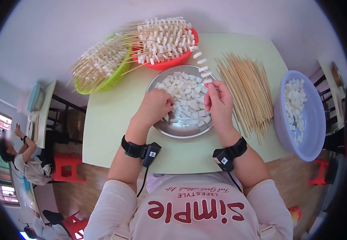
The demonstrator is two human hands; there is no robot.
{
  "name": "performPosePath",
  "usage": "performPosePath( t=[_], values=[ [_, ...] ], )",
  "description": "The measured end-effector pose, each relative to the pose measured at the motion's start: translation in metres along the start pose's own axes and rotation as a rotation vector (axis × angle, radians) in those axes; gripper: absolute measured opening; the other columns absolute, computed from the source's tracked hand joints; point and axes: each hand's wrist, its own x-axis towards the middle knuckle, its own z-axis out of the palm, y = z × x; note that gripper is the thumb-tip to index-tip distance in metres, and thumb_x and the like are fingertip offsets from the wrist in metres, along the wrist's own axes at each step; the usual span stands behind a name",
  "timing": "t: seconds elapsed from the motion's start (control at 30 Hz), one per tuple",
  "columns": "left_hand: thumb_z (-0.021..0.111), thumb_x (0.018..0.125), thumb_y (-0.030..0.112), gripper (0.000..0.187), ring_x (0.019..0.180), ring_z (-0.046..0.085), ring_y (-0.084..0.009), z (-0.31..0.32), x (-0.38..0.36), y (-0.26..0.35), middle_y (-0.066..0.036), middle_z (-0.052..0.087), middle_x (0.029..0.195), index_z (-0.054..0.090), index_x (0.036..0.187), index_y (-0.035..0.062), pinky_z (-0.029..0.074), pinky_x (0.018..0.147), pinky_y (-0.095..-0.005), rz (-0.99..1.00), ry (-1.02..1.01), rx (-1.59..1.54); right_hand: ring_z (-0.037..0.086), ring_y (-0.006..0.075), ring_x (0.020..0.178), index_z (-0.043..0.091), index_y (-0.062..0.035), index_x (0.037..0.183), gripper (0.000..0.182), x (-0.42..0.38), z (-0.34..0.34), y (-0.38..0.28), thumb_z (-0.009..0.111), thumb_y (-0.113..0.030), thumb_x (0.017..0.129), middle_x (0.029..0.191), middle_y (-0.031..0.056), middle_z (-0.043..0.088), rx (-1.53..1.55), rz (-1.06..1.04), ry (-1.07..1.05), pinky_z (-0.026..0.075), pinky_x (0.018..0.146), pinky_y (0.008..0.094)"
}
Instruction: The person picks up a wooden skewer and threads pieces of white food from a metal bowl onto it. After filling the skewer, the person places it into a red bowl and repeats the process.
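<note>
My right hand (220, 102) pinches a skewer above the right side of a round metal pan. Several white pieces (203, 69) are threaded along the skewer, which points up and away from me. My left hand (156, 105) is over the near left part of the metal pan (180, 131), its fingers curled down at the loose white cubes (181, 86). Whatever its fingertips hold is hidden from view. The cubes are piled towards the far side of the pan, with a few scattered near my fingers.
Bare bamboo skewers (247, 94) lie in a heap on the pale green table (113, 136). A lavender basin (315, 120) with white cubes stands at the right. A red basin (163, 65) and a green basket (115, 82) hold loaded skewers. Another person (27, 160) sits at the left.
</note>
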Motion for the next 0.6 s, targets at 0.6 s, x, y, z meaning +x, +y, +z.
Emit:
performPosePath(
  t=[0.6],
  values=[
    [0.069,0.067,0.007,0.015,0.077,0.059,-0.0302,0.038,0.015,0.041,-0.011,0.061,0.076,0.062,0.08,0.0058,0.047,0.071,-0.0392,0.195,0.139,-0.094,0.039,0.0027,0.048,0.056,-0.0023,0.095,0.015,-0.001,0.001,-0.001,0.052,-0.016,0.096,0.059,-0.0024,0.048,0.015,0.029,-0.002,0.03,0.042,0.0184]
  ],
)
